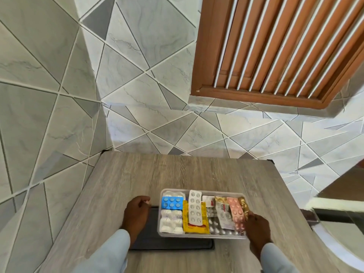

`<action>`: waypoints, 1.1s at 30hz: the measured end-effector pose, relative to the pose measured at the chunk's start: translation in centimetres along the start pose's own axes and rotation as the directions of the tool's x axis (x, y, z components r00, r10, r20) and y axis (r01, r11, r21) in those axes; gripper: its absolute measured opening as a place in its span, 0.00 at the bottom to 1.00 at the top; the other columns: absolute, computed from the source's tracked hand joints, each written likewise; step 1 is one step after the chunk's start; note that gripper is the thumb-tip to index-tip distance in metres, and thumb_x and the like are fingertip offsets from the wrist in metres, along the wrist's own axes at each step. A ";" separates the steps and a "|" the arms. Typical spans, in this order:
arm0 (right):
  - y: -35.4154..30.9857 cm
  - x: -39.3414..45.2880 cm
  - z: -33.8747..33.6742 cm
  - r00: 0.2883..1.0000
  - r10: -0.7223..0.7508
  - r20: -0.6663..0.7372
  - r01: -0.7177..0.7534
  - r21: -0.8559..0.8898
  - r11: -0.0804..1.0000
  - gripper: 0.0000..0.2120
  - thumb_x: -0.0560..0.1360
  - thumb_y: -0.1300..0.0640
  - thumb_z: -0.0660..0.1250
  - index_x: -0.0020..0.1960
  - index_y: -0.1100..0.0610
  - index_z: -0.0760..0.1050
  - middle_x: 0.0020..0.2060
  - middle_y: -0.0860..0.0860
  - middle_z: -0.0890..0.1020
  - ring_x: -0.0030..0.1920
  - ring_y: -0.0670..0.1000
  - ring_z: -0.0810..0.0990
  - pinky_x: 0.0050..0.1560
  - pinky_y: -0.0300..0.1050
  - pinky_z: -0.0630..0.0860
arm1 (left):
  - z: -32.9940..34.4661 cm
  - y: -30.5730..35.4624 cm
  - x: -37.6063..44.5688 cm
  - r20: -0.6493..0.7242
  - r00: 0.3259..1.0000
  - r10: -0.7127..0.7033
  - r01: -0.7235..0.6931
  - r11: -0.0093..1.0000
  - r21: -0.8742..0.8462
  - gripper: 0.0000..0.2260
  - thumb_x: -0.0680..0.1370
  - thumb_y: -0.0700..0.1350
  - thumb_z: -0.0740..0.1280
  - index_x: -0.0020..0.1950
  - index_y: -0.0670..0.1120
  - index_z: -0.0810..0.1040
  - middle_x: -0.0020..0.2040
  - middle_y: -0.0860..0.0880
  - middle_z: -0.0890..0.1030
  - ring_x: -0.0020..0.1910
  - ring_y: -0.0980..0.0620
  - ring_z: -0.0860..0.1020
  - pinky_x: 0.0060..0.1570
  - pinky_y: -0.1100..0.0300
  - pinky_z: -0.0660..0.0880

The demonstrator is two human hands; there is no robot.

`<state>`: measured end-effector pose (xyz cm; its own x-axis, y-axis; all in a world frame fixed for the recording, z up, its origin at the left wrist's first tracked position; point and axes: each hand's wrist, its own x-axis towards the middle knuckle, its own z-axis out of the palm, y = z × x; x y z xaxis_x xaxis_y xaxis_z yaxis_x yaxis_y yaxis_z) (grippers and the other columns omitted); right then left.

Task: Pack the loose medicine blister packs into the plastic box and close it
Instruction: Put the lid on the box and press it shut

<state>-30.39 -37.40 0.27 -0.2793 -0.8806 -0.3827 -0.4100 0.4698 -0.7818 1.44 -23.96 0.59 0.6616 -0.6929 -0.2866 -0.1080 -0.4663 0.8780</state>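
Observation:
A clear plastic box point(202, 236) stands open on the wooden table point(157, 174), filled with several blister packs: a blue one point(172, 202), white ones point(171, 221), a yellow one point(194, 226), a long silver one point(195, 207) and a pink one point(237, 213). A dark flat lid point(169, 244) lies under and to the left of the box. My left hand point(136, 213) rests with curled fingers on the lid's far left edge. My right hand point(256, 227) is at the box's right end, fingers touching the pink and gold packs.
The table stands in a tiled corner, with the tiled wall point(216, 134) right behind it. A brown louvred window frame point(275, 56) sits above right. A dark ledge and pale basin edge point(334, 215) lie to the right of the table.

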 end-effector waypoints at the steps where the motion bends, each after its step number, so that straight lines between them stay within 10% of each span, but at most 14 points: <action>1: 0.2 1.2 -1.1 1.000 0.003 -0.015 -0.003 -0.004 1.000 0.17 0.77 0.56 0.59 0.37 0.64 0.79 0.36 0.62 0.83 0.40 0.62 0.82 0.40 0.55 0.77 | 0.4 -0.6 0.0 0.007 0.999 -0.036 0.034 0.989 0.144 0.10 0.78 0.41 0.61 0.56 0.48 0.77 0.58 0.43 0.79 0.56 0.43 0.77 0.58 0.49 0.75; 4: 0.7 4.1 -4.1 0.997 0.003 -0.073 -0.005 -0.029 1.000 0.17 0.76 0.55 0.59 0.37 0.64 0.79 0.37 0.62 0.83 0.40 0.63 0.81 0.45 0.61 0.79 | 1.6 -2.8 -0.8 -0.079 0.973 -0.215 0.224 0.812 0.539 0.20 0.76 0.42 0.60 0.68 0.46 0.66 0.64 0.42 0.70 0.63 0.40 0.69 0.61 0.45 0.70; 12: -0.6 5.5 -8.0 0.998 0.001 -0.070 0.002 0.038 0.999 0.16 0.79 0.55 0.59 0.39 0.63 0.79 0.37 0.61 0.82 0.40 0.62 0.80 0.43 0.54 0.74 | 1.1 -4.4 -0.6 -0.305 0.880 -0.364 0.474 0.670 0.571 0.18 0.76 0.44 0.59 0.66 0.47 0.64 0.66 0.39 0.66 0.64 0.38 0.64 0.63 0.38 0.64; 22: -0.2 4.2 -5.0 0.999 -0.042 0.021 0.043 -0.034 0.998 0.19 0.81 0.57 0.57 0.40 0.69 0.78 0.34 0.62 0.80 0.34 0.57 0.74 0.35 0.45 0.67 | -3.2 -5.4 0.4 -0.266 0.896 -0.354 0.443 0.748 0.494 0.17 0.76 0.38 0.61 0.64 0.35 0.68 0.64 0.32 0.70 0.62 0.33 0.70 0.60 0.43 0.69; 33: 0.7 0.1 2.5 0.994 0.042 0.102 -0.046 0.040 0.998 0.19 0.79 0.55 0.59 0.36 0.64 0.79 0.36 0.63 0.83 0.41 0.64 0.81 0.46 0.59 0.78 | -17.4 4.2 3.7 -0.426 0.892 -0.151 0.406 0.680 0.610 0.20 0.74 0.46 0.63 0.64 0.38 0.72 0.66 0.33 0.72 0.63 0.33 0.72 0.63 0.44 0.70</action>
<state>-28.52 -37.30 -1.57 -0.2060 -0.8620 -0.4632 -0.3616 0.5069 -0.7825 16.39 -18.91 9.90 0.9224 -0.3141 -0.2248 -0.2578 -0.9340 0.2472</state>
